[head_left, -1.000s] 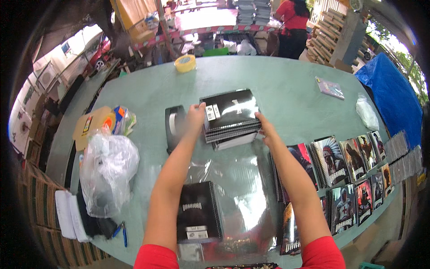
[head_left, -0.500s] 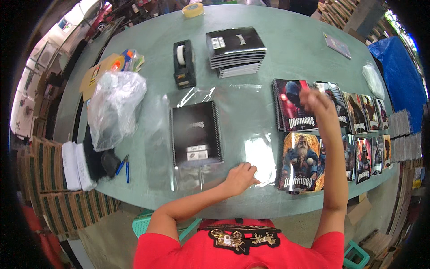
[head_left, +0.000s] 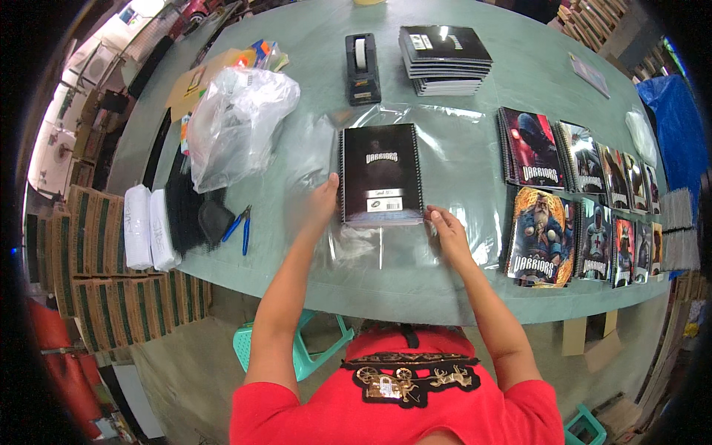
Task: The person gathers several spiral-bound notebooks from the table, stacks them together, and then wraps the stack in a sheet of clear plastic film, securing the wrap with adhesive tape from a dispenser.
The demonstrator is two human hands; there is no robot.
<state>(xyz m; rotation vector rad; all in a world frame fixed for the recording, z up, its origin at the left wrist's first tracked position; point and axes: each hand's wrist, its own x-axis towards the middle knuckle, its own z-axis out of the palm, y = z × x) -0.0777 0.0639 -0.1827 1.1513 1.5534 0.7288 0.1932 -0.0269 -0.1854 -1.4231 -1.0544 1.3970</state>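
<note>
A black spiral notebook (head_left: 380, 174) lies on a clear plastic sheet (head_left: 460, 178) in front of me, white label toward me. Coil binding shows along both its long sides, and other pages or notebooks seem to lie under it. My left hand (head_left: 323, 202) is closed against its left edge, fingertips at the coil, slightly blurred. At the lower right corner, my right hand (head_left: 448, 231) pinches the edge between thumb and fingers. What lies under the cover is mostly hidden.
Beyond stand a tape dispenser (head_left: 363, 70) and a stack of black notebooks (head_left: 445, 59). Rows of illustrated notebooks (head_left: 541, 237) are at right. At left lie a crumpled plastic bag (head_left: 241, 122), blue-handled cutters (head_left: 239, 228) and white bundles (head_left: 150, 226).
My right hand has come from the illustrated notebooks to the black notebook's right edge. My left hand has moved from the plastic to its left edge. Coil now shows on both sides. The view has shifted.
</note>
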